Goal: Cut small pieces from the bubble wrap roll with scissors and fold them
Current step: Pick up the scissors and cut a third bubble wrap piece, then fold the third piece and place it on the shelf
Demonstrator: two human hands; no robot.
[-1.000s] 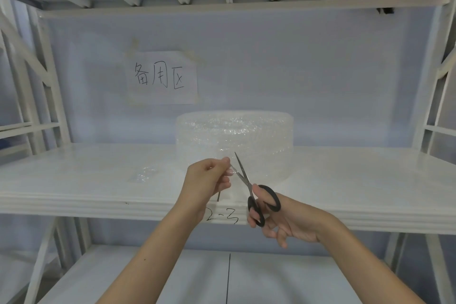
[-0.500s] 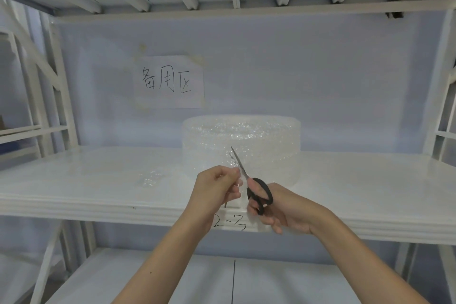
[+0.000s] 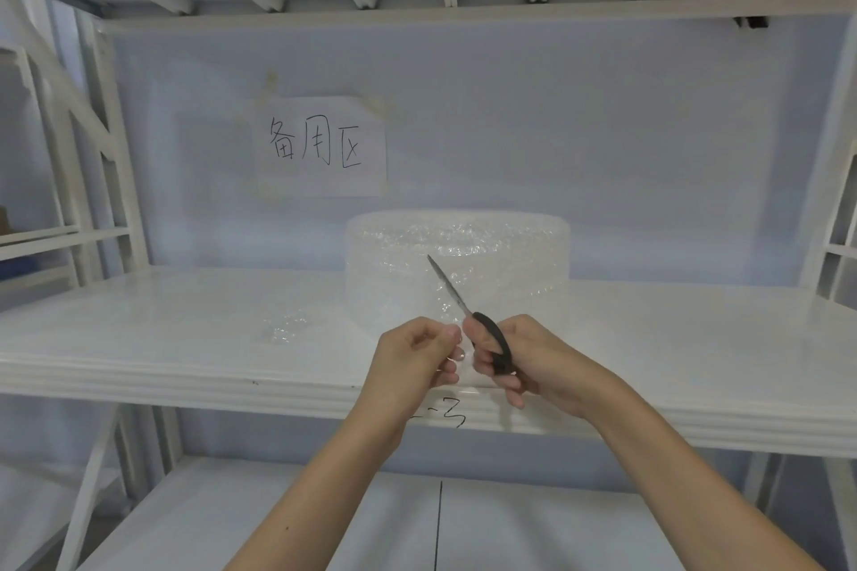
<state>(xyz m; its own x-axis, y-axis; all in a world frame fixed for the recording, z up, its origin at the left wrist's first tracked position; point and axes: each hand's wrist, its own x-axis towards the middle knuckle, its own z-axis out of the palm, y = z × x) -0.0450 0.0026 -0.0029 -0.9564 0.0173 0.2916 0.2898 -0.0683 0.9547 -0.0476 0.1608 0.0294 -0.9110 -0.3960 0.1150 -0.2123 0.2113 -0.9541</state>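
Both your hands meet over the shelf's front edge, just in front of the bubble wrap roll.

Your right hand [image 3: 528,357] grips the black-handled scissors [image 3: 468,315], blades together and pointing up-left across the bubble wrap roll [image 3: 505,255]. Your left hand [image 3: 412,357] pinches a small clear piece [image 3: 466,364] between thumb and fingertips, beside the scissor handle. The roll stands upright mid-shelf [image 3: 162,338]. A crumpled wrap scrap [image 3: 285,327] lies left of it. A handwritten paper sign [image 3: 320,146] hangs on the back wall.
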